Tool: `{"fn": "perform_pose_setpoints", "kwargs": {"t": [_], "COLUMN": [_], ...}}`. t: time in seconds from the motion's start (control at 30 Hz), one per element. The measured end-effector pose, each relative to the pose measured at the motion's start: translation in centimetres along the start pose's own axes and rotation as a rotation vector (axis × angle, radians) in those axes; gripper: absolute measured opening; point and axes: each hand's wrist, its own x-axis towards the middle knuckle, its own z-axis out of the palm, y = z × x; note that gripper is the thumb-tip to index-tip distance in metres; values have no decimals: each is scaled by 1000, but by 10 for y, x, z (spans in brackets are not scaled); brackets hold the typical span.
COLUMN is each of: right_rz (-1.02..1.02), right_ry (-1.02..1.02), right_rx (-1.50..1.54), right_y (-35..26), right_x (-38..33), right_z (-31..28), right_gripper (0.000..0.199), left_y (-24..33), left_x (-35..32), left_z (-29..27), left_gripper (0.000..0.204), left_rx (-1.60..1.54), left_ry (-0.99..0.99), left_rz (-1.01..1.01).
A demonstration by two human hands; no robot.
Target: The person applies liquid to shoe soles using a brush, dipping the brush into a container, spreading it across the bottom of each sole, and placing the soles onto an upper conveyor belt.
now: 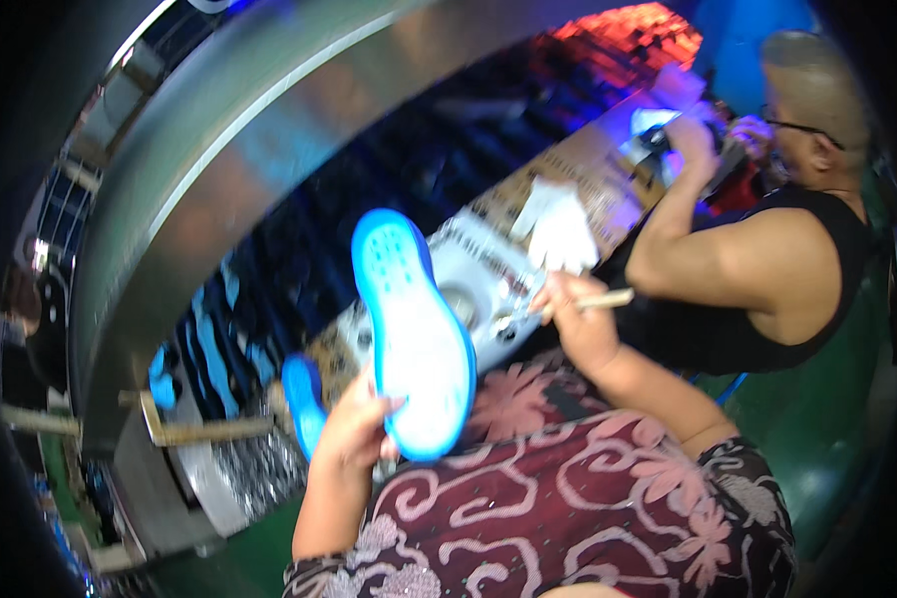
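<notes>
My left hand (354, 424) grips a bright blue shoe sole (419, 349) by its lower left edge, thumb over the rim. The sole is held up at a slant, its pale inner face toward me and a patch of small hollows at its upper end. My right hand (573, 314) is closed around a wooden-handled brush (608, 299). The brush's far end is blurred, close to a pale round container (458, 304) partly hidden behind the sole. White gloves (558, 229) lie just beyond my right hand. Another blue sole (304, 399) sits beside my left wrist.
A dark conveyor (448, 149) carries several blue pieces (209, 349) under a curved metal hood (169, 169). Cardboard (568, 159) covers the bench. At the right a co-worker (757, 249) sits close. A wooden bar (209, 431) juts out at the left.
</notes>
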Motion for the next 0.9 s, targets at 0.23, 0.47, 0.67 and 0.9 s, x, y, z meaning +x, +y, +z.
{"fn": "perform_pose_setpoints", "kwargs": {"t": [0.23, 0.47, 0.67, 0.9], "right_rz": [-16, -29, 102, 167], "right_ry": [131, 78, 99, 61], "right_rx": [-91, -66, 32, 158], "right_y": [1, -3, 20, 22], "right_x": [0, 4, 0, -9], "right_z": [-35, -41, -47, -17], "right_gripper": [32, 37, 39, 34], "left_y": [117, 219, 123, -19], "left_x": [97, 203, 141, -45], "left_z": [149, 267, 162, -127], "left_gripper": [57, 33, 42, 63], "left_rx": [320, -190, 344, 1451], "left_ry": [-591, -216, -318, 864], "left_rz": [208, 551, 651, 103]}}
